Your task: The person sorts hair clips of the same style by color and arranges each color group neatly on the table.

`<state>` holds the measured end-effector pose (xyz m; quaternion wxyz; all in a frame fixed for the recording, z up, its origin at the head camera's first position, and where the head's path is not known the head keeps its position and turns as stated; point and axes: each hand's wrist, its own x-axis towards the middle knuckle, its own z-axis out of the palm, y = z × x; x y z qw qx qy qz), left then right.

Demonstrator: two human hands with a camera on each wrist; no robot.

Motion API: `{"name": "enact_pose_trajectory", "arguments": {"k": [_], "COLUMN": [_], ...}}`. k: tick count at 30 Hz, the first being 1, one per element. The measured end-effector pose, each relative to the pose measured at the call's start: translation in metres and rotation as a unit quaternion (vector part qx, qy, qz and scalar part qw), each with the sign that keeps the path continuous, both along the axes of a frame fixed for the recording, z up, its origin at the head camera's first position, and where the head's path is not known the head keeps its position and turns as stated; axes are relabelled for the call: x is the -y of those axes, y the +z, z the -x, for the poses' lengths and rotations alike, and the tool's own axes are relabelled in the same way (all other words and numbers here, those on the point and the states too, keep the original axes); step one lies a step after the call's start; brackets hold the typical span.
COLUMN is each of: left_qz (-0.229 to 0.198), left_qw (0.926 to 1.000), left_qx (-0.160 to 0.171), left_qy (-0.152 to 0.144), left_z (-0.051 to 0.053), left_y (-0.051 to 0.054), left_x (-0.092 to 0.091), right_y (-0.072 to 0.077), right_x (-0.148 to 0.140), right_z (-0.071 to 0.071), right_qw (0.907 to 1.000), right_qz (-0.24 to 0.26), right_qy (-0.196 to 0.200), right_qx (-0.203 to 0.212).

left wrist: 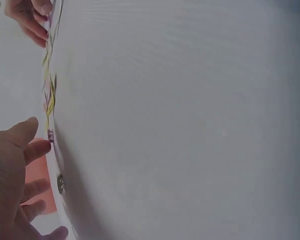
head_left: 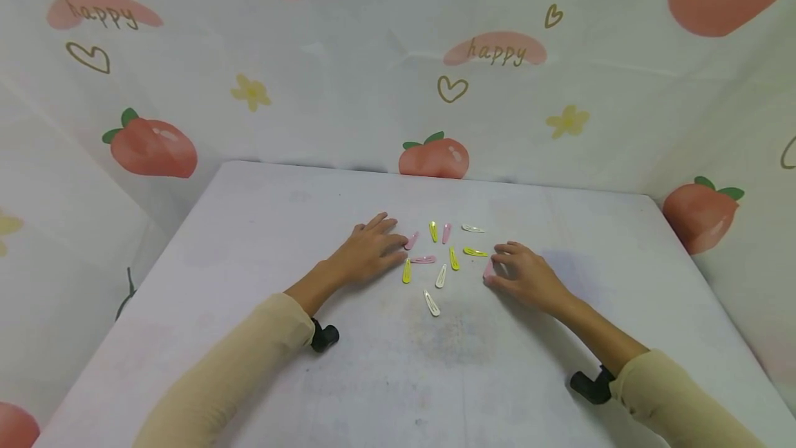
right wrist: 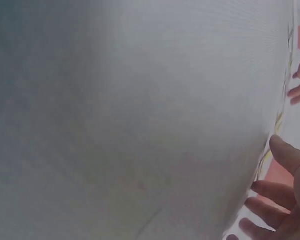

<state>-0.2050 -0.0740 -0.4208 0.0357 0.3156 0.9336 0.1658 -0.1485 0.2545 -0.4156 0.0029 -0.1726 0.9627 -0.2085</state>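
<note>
Several snap hair clips in yellow, pink and white lie loosely scattered on the table, among them a yellow hair clip (head_left: 454, 258) and a white hair clip (head_left: 432, 303). On their left side my left hand (head_left: 370, 251) spreads its fingers low over the table, its fingertips beside a pink hair clip (head_left: 411, 240); whether they touch is unclear. Across from it, my right hand (head_left: 525, 275) has thumb and fingers apart near another pink hair clip (head_left: 488, 269), partly hidden by the hand. Both wrist views show spread fingers, with the clips seen edge-on.
The white table (head_left: 373, 379) reaches back to a cloth backdrop (head_left: 348, 88) printed with peaches, hearts and flowers. A black wrist camera (head_left: 325, 336) is on the left wrist, another black camera (head_left: 591, 387) on the right. A thin dark cord (head_left: 127, 292) shows at the table's left edge.
</note>
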Motion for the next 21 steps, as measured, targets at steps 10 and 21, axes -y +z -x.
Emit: {"name": "enact_pose_trajectory", "arguments": {"k": [10, 21], "left_qz": [0.017, 0.049], "left_qw": [0.9994, 0.9966], "left_qx": [0.03, 0.066], "left_qy": [0.006, -0.006], "left_z": [0.02, 0.033], "left_y": [0.003, 0.007], "left_x": [-0.011, -0.015], "right_y": [0.0, 0.002], "right_x": [0.0, -0.001], "right_z": [0.001, 0.003], "right_qw": [1.0, 0.9999], "right_qz": [0.003, 0.015], "right_qy": [-0.001, -0.003], "right_qx": [0.001, 0.001]}}
